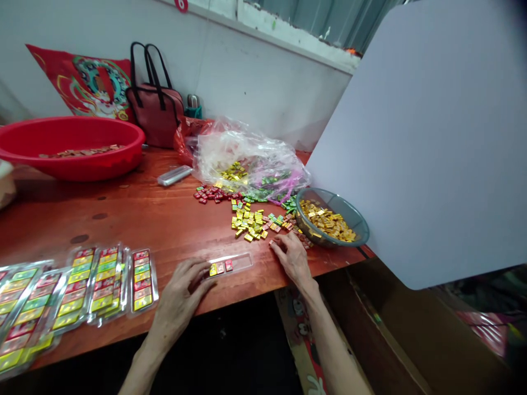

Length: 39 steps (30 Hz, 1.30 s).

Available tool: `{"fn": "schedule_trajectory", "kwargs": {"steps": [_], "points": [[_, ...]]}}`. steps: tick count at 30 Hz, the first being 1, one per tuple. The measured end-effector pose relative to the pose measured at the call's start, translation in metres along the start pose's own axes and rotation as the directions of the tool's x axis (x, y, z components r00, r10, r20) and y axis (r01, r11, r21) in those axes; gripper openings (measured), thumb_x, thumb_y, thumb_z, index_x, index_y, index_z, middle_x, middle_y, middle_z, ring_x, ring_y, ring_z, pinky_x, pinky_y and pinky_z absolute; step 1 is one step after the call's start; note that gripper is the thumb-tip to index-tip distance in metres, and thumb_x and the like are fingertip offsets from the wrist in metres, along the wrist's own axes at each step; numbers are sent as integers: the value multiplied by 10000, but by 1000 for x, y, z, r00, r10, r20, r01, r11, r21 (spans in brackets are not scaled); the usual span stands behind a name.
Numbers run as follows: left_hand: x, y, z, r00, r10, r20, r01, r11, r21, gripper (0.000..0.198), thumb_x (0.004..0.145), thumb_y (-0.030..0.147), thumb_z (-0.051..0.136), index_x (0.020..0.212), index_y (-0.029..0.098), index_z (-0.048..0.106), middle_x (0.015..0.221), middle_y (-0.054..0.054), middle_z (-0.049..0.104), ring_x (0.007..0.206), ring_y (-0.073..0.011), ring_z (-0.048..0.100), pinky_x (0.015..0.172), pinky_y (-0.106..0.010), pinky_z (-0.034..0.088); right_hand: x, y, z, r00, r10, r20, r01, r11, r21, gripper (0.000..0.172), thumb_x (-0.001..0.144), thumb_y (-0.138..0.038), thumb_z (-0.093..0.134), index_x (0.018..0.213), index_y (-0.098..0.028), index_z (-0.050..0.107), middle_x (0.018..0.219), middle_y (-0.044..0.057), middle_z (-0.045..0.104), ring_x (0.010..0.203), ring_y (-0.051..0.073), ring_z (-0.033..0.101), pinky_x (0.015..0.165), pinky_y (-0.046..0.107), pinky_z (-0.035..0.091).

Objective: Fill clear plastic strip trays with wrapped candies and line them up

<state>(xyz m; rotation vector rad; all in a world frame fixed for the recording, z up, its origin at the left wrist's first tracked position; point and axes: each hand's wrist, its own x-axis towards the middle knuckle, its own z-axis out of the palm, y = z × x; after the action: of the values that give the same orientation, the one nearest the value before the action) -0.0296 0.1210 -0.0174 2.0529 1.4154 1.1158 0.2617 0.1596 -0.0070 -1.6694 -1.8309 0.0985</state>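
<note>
My left hand (185,288) grips the left end of a narrow clear plastic tray (244,260) lying near the table's front edge. Inside the tray sit a yellow foil-wrapped piece (213,270), a pink one (220,267) and a red one (229,265); its right part holds nothing. Right of the tray, my right hand (291,255) is closed in a pinch, with a small reddish wrapped piece (272,243) just showing at the fingertips. Just beyond it lie loose yellow pieces (249,222) and mixed pink and green ones (278,222).
Filled trays (142,281) lie at the left. A bowl of gold pieces (362,227) stands at the right edge beside a large pale panel (432,137). Behind are a clear plastic bag (255,148), stacked empty trays (175,175), a red basin (82,167) and a handbag (158,118).
</note>
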Motion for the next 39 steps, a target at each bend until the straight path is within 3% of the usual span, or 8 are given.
{"fn": "schedule_trajectory", "kwargs": {"steps": [6, 10, 14, 24, 39], "points": [[-1, -3, 1, 1000, 5, 11, -5, 1000, 9, 280, 865, 466, 574, 1023, 244, 638, 1074, -57, 630, 1058, -252, 577, 905, -416, 492, 22, -5, 10, 999, -17, 37, 20, 995, -100, 199, 829, -302, 647, 1010, -231, 692, 863, 42, 575, 817, 193, 553, 746, 296, 422], [-1, -1, 0, 1000, -7, 13, 7, 1000, 8, 285, 869, 470, 566, 1027, 244, 636, 1074, -60, 628, 1057, -255, 577, 906, -423, 492, 27, -5, 16, 999, -16, 46, 18, 998, -53, 172, 829, -278, 641, 979, -214, 693, 869, 45, 573, 818, 186, 552, 749, 291, 426], [-1, 0, 0, 1000, -15, 14, 15, 1000, 4, 292, 870, 470, 562, 1039, 242, 631, 1083, -67, 626, 1062, -259, 572, 911, -430, 488, 20, -9, 9, 998, -52, 24, 52, 999, -2, 112, 842, -274, 619, 907, -206, 681, 864, 39, 563, 820, 185, 543, 769, 299, 428], [-1, 2, -1, 1000, 0, 23, -1, 1000, 10, 268, 877, 463, 558, 1010, 241, 628, 1073, -57, 628, 1053, -251, 569, 906, -427, 483, -6, -29, -14, 992, -116, 58, 111, 990, 92, 158, 869, -267, 608, 1013, -219, 656, 921, 48, 612, 921, 210, 549, 856, 337, 416], [-2, 1, 1, 999, -32, 28, 32, 999, 15, 292, 873, 449, 571, 1060, 230, 621, 1120, -69, 607, 1094, -256, 556, 942, -436, 469, -19, -56, 0, 966, -201, 162, 170, 968, 186, 117, 869, -248, 621, 976, -211, 653, 881, 29, 606, 901, 191, 536, 896, 344, 392]]}}
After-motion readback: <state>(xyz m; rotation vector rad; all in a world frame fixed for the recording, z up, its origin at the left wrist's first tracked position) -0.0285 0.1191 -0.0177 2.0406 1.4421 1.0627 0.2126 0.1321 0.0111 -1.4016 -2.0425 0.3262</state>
